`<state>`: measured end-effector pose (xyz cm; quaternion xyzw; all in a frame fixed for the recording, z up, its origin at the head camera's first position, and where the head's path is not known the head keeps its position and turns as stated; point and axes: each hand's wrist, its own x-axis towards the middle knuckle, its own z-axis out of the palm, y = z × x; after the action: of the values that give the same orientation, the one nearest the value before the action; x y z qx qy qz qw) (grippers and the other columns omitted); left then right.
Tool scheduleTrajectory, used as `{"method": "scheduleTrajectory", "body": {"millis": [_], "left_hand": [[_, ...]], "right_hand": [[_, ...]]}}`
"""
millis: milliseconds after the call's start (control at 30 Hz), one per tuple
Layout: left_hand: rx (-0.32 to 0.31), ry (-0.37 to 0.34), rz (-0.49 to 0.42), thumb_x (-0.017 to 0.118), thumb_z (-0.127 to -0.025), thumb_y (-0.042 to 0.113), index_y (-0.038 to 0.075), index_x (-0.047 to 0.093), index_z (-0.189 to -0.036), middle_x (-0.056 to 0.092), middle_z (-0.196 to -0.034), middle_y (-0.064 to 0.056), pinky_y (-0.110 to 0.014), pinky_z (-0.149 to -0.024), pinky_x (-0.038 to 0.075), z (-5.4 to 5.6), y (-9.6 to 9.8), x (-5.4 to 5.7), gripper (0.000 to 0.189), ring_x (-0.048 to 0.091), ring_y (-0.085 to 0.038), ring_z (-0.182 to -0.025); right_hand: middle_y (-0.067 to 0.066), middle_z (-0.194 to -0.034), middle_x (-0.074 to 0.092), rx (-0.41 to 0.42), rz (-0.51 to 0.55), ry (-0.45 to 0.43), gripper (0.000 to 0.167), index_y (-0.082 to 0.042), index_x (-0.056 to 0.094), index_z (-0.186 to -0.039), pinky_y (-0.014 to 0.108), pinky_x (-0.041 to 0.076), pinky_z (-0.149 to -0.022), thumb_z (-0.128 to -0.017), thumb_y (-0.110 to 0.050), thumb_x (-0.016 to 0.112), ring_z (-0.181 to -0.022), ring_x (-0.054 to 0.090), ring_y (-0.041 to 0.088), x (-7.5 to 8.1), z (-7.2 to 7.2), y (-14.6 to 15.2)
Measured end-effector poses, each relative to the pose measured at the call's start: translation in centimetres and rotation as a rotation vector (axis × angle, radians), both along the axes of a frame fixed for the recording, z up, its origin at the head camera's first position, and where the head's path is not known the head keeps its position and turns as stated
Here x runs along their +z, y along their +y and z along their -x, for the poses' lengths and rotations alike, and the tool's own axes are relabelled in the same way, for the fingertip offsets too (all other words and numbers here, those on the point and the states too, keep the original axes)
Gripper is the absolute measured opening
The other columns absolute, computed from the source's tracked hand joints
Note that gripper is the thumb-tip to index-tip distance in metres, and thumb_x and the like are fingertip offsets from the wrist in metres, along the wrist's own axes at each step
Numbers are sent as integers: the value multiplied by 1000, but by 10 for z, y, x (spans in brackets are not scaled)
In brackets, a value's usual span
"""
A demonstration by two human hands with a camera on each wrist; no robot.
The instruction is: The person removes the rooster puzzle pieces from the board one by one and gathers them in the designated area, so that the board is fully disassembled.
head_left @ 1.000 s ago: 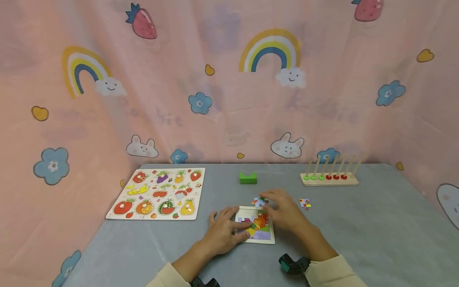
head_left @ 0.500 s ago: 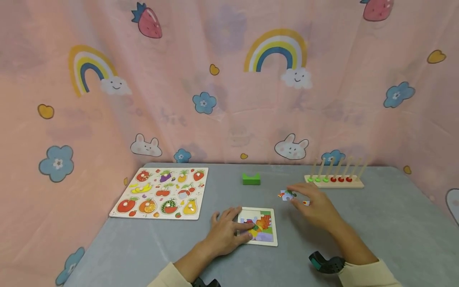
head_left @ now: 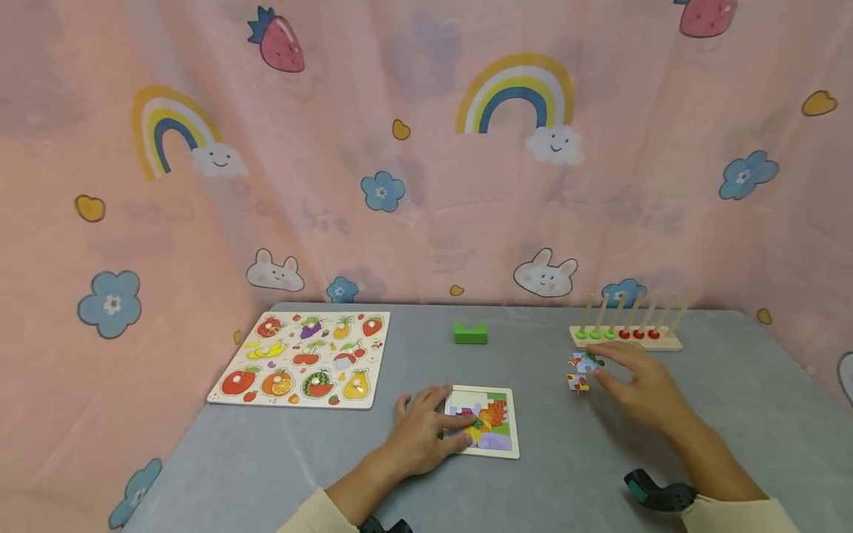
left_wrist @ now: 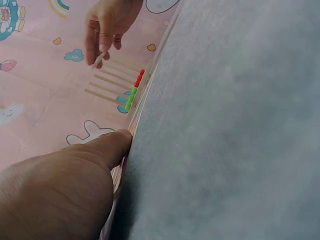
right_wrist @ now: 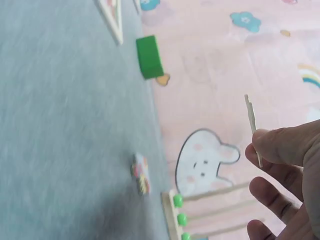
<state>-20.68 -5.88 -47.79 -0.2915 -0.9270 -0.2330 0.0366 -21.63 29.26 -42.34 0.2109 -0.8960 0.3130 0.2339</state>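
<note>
My left hand (head_left: 423, 438) rests on a small framed jigsaw puzzle (head_left: 514, 426), fingers extended over its left side. Some pieces fill the tray, while its upper left shows bare backing. To the right, my right hand (head_left: 648, 386) pinches a loose jigsaw piece (head_left: 586, 362) between thumb and fingers, lifted off the table. In the right wrist view that piece (right_wrist: 251, 117) appears edge-on, its thin side toward the camera. A second jigsaw piece (head_left: 577, 383) lies on the table just in front of the held one.
At the left lies a fruit peg puzzle board (head_left: 365, 403). A green block (head_left: 470, 334) stands at the back centre. Behind my right hand is a wooden peg rack (head_left: 671, 345) with green and red beads. A pink patterned curtain (head_left: 426, 222) hangs behind the table.
My right hand picked up the jigsaw piece beside the frame's top edge and carried it right, close to the other loose piece. My left hand stays on the frame.
</note>
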Motion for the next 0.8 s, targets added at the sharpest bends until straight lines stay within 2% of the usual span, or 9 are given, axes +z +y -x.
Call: {"method": "scheduleTrajectory", "body": {"millis": [200,433,667,800], "left_hand": [[-4,-11,-6,67,-87,44,35,70,-118,42,-146,-6,-66,-97,17,0,1,0,33,35,-29,-133],[-8,-2,-6,68,-86,44,36,71,-118,43,-146,-7,-66,-97,17,1,1,0,33,36,-29,-133],[-7,5,-14,69,-87,43,36,70,-118,42,-146,-6,-66,-97,16,2,1,0,33,35,-28,-133],[-8,4,-6,69,-86,43,36,70,-118,43,-146,-7,-66,-97,17,1,1,0,33,35,-29,-133]], "right_hand": [[19,-115,63,-22,-34,1,38,0,66,-116,60,38,-82,-80,3,74,-108,51,39,-11,5,25],[26,-121,58,-84,-14,-128,33,5,64,-118,64,41,-76,-86,-2,70,-108,50,46,-22,8,49],[28,-116,60,-99,-17,-169,33,8,63,-117,63,39,-81,-85,1,70,-104,54,49,-34,12,59],[28,-114,61,-100,-31,-177,33,7,64,-115,63,37,-83,-83,3,71,-106,52,50,-42,14,62]]}}
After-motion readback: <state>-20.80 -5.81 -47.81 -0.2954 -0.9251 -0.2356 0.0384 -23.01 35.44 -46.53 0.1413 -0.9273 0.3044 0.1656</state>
